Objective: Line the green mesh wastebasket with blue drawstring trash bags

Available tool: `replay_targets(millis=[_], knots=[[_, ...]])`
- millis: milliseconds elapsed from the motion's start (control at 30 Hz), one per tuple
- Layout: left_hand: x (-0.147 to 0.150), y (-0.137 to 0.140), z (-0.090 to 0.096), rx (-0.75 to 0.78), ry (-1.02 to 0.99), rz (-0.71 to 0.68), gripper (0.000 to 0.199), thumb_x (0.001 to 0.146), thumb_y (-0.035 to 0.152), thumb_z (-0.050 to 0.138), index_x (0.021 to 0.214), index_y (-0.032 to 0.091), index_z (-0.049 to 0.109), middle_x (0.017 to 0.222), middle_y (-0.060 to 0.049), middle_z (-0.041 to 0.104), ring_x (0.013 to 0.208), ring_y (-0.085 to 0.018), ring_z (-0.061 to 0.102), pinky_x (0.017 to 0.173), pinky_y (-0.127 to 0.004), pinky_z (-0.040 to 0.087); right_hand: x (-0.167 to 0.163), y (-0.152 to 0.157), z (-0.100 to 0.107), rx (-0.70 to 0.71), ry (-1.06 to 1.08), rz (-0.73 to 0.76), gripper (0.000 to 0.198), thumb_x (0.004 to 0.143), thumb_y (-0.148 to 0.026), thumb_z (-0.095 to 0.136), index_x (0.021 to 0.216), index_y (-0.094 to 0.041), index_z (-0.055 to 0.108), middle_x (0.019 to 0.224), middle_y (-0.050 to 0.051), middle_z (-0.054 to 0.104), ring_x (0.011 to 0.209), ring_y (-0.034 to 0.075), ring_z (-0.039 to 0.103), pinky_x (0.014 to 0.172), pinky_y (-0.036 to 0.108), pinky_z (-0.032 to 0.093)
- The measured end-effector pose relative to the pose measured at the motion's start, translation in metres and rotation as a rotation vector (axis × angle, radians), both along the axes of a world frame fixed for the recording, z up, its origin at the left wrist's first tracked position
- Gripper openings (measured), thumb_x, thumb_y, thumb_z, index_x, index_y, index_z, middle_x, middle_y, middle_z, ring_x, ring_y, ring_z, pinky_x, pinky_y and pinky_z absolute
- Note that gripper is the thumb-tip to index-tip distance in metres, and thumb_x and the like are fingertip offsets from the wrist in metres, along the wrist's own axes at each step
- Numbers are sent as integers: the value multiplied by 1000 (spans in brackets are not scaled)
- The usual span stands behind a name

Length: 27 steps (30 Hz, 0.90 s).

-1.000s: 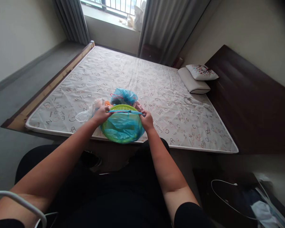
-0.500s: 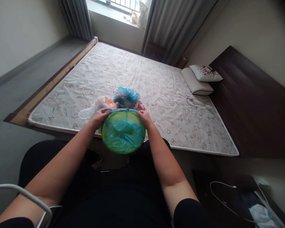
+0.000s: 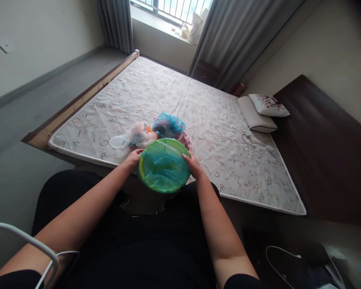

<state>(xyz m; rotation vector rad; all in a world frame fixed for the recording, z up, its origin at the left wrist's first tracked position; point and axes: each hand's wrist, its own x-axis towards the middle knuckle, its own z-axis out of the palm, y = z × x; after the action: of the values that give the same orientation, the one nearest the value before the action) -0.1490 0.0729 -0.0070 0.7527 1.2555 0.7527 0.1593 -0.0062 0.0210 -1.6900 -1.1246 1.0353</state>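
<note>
A round green trash bin [image 3: 142, 170] is between my hands, above my lap at the bed's near edge. A thin blue plastic garbage bag [image 3: 165, 162] lies over its mouth and inside it. My left hand [image 3: 134, 159] is closed on the left side of the rim, its fingers partly hidden behind it. On the right side, my right hand [image 3: 193, 161] grips the bin, thumb over the rim. Just beyond it on the mattress are a bundled blue bag [image 3: 170, 122], clear and white plastic bags [image 3: 135, 135] and something pink [image 3: 185, 139].
The bed's mattress [image 3: 213, 160] with printed letters spreads out ahead of me. Two pillows [image 3: 257, 113] rest by the dark headboard [image 3: 319, 152]. A white cable [image 3: 27, 241] crosses near my left arm. At lower right is a dark surface with another white cable [image 3: 270, 263].
My hands have moved from the bag's top edge down to the bin's sides. The bag's blue edge with its red tie no longer shows across the top. The camera view has shifted.
</note>
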Motion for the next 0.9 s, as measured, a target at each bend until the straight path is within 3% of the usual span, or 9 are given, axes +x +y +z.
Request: replay_targets(millis=[167,300,367,433,500,633,700,800,900], knots=[[-13,-9,1,27,71,-26,58,57,44,95,101,19,68,95,-8,77,83,-22,73,68,-29,54,-4,-22,-12,-58,-29,-81,54,92,-52,59,131,-17,69,110,11,80,100,29,75,88,44,64],[-30,-5,19,384,238,-28,35,76,51,76,92,20,70,101,-9,78,98,-26,71,84,-33,55,-13,-28,-7,-60,-160,-62,51,97,-53,53,133,-21,70,102,10,80,100,29,76,85,44,64],[-35,-7,28,569,389,-98,37,86,58,65,87,21,70,91,-8,76,91,-26,69,84,-34,53,-19,-30,-3,-65,-125,-72,52,96,-54,53,133,-20,69,109,11,81,103,29,77,87,44,64],[-36,-13,34,639,535,-219,42,89,63,61,89,22,69,83,-5,72,80,-25,67,77,-34,50,-25,-30,0,-75,-66,-103,56,93,-56,56,133,-18,68,118,14,79,107,30,76,91,44,63],[-35,-19,36,639,624,-285,37,90,60,63,93,23,68,83,-5,72,78,-25,66,74,-33,47,-29,-29,3,-86,-48,-125,61,90,-57,58,134,-16,66,125,15,78,111,30,75,95,43,62],[-34,-23,33,620,647,-253,26,92,49,63,94,23,66,91,-6,74,84,-25,68,75,-33,46,-36,-23,17,-136,-122,-80,61,93,-58,54,135,-15,65,126,16,77,113,31,74,98,44,61],[-36,-21,31,584,635,-257,26,92,49,65,91,23,65,89,-5,74,82,-24,68,74,-32,46,-45,-23,29,-82,-336,-127,59,95,-55,51,136,-14,64,133,20,72,125,34,69,105,48,57],[-38,-19,29,533,641,-270,21,91,44,66,90,23,65,88,-5,74,82,-24,68,74,-32,46,-69,-28,48,174,-763,-208,53,98,-46,51,138,-14,62,151,24,59,146,38,52,121,57,42],[-39,-17,27,512,646,-278,16,91,39,65,91,23,65,89,-6,74,84,-26,68,77,-33,47,-101,-34,55,261,-858,70,37,103,-37,47,126,-19,69,135,18,68,132,33,61,116,51,46]])
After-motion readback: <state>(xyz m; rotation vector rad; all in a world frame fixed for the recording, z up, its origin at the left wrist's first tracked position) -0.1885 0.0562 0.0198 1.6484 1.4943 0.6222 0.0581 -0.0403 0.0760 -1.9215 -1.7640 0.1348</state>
